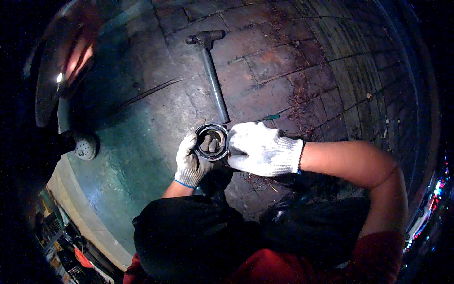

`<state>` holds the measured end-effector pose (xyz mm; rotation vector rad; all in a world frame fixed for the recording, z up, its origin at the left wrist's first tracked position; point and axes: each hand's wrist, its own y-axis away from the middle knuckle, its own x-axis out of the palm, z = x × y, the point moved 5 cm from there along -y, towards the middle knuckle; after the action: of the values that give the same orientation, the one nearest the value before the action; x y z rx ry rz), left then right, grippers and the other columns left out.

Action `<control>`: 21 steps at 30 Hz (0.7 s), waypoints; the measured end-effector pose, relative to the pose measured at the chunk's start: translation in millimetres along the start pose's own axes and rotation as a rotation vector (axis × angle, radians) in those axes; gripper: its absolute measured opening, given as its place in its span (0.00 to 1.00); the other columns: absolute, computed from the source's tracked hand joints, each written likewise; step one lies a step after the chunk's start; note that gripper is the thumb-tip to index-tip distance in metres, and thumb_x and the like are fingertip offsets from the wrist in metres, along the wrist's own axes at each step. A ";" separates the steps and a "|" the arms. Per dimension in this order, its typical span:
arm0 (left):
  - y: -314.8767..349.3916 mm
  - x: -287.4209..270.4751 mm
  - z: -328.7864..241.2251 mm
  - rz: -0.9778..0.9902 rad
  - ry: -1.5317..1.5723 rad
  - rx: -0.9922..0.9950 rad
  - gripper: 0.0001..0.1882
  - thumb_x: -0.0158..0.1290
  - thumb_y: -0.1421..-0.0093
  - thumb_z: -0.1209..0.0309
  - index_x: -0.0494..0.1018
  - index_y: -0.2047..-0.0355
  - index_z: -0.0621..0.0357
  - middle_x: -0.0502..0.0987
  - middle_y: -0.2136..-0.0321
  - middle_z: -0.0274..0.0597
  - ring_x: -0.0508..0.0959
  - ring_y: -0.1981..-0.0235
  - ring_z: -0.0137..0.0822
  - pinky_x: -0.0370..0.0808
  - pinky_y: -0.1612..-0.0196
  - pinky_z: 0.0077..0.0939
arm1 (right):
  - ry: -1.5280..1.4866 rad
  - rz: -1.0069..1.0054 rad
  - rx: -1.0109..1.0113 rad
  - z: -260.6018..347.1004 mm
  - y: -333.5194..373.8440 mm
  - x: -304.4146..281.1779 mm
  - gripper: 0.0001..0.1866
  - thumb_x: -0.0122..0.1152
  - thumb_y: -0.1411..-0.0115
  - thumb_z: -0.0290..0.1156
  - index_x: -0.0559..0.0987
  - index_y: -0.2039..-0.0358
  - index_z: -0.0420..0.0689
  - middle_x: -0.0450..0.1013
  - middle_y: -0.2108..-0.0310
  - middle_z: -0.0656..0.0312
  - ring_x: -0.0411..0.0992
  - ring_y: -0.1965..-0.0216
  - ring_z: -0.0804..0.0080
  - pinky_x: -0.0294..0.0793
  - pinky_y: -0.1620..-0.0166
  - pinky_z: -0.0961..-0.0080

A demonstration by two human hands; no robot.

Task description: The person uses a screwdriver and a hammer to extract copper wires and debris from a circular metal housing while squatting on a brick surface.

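Observation:
My left hand (189, 161), in a white knit glove, is closed round the left side of a dark, round metal ring (197, 150). Greyish gloved fingertips show through the ring's opening. At its right rim, my right hand (260, 149), gloved the same way, is closed with the fingers curled toward the ring. What those fingers grip is hidden by the glove. Just beyond the ring lies a ball-peen hammer (215, 83), its handle end near the ring and its head away from me. A thin tool with a green handle (272, 117) rests past my right hand.
Stone paving (265, 61) spreads ahead, with dry debris at right. A thin rod (151, 92) lies left of the hammer. Farther left are a shiny reddish vehicle panel (78, 66) and a round perforated metal part (86, 146). Assorted tools (82, 255) fill the lower left.

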<state>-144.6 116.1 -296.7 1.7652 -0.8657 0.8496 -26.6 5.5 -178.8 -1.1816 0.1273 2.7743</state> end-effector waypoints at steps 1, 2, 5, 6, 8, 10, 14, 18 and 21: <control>1.0 0.3 -0.7 0.004 -0.007 0.002 0.30 0.53 0.44 0.66 0.63 0.43 0.68 0.74 0.52 0.56 0.76 0.51 0.48 0.76 0.47 0.38 | 0.003 -0.031 -0.012 -4.2 -0.6 0.2 0.14 0.59 0.47 0.40 0.76 0.73 0.40 0.70 0.70 0.47 0.72 0.69 0.50 0.73 0.65 0.56; 0.5 -3.0 0.1 0.008 -0.028 0.001 0.30 0.52 0.43 0.66 0.63 0.43 0.68 0.74 0.51 0.56 0.76 0.51 0.48 0.75 0.46 0.38 | 0.000 0.044 0.094 -5.6 -1.8 -3.2 0.14 0.60 0.46 0.39 0.77 0.68 0.40 0.71 0.66 0.49 0.72 0.63 0.48 0.72 0.59 0.56; -0.2 -10.7 4.5 0.019 -0.046 -0.015 0.31 0.52 0.43 0.67 0.60 0.41 0.67 0.72 0.49 0.56 0.74 0.49 0.49 0.73 0.45 0.40 | 0.005 0.039 0.063 -11.4 -0.8 -4.9 0.14 0.60 0.46 0.38 0.77 0.67 0.40 0.72 0.65 0.48 0.72 0.63 0.48 0.73 0.58 0.57; -0.4 -7.9 6.7 0.024 -0.024 -0.034 0.31 0.52 0.44 0.68 0.59 0.41 0.66 0.71 0.49 0.56 0.74 0.49 0.50 0.72 0.44 0.41 | 0.015 0.040 0.066 -12.5 0.5 -5.2 0.14 0.60 0.46 0.38 0.78 0.67 0.41 0.72 0.65 0.49 0.73 0.63 0.48 0.73 0.58 0.57; -1.9 -7.9 8.2 0.024 -0.010 -0.048 0.32 0.53 0.44 0.69 0.57 0.40 0.64 0.71 0.49 0.55 0.73 0.48 0.50 0.71 0.44 0.42 | 0.037 0.067 0.090 -19.4 0.3 -4.8 0.13 0.59 0.46 0.38 0.78 0.67 0.40 0.72 0.65 0.49 0.73 0.63 0.48 0.73 0.58 0.57; -3.8 -11.8 5.6 0.014 -0.028 -0.041 0.32 0.53 0.44 0.69 0.58 0.41 0.65 0.71 0.49 0.55 0.73 0.48 0.49 0.71 0.45 0.41 | 0.063 0.119 0.132 -38.0 -2.3 -5.7 0.13 0.59 0.45 0.38 0.79 0.66 0.40 0.73 0.65 0.49 0.73 0.64 0.48 0.73 0.58 0.58; -5.9 -34.5 -4.1 -0.124 0.011 0.077 0.24 0.50 0.41 0.72 0.64 0.45 0.67 0.74 0.53 0.53 0.76 0.53 0.45 0.74 0.48 0.37 | -0.752 -0.236 0.663 -82.7 -1.5 -43.8 0.12 0.56 0.38 0.37 0.79 0.63 0.41 0.76 0.67 0.58 0.75 0.66 0.71 0.75 0.63 0.72; -7.7 -14.9 -4.3 -0.085 -0.031 0.056 0.20 0.49 0.40 0.76 0.65 0.47 0.69 0.76 0.57 0.52 0.78 0.58 0.43 0.76 0.50 0.36 | -1.372 -0.547 0.579 -76.0 3.1 -71.5 0.17 0.54 0.36 0.45 0.77 0.59 0.44 0.77 0.65 0.60 0.75 0.63 0.67 0.75 0.58 0.68; -8.7 -1.3 -10.4 -0.007 -0.143 0.057 0.23 0.49 0.39 0.75 0.62 0.44 0.70 0.75 0.56 0.53 0.78 0.58 0.42 0.76 0.52 0.33 | -1.616 -0.550 0.465 -61.3 2.6 -92.0 0.24 0.48 0.35 0.55 0.76 0.57 0.46 0.76 0.61 0.60 0.75 0.60 0.63 0.73 0.53 0.63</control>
<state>-139.6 128.6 -298.6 1.8952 -0.9354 0.7572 79.9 -12.2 -154.6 1.0348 0.1938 2.1406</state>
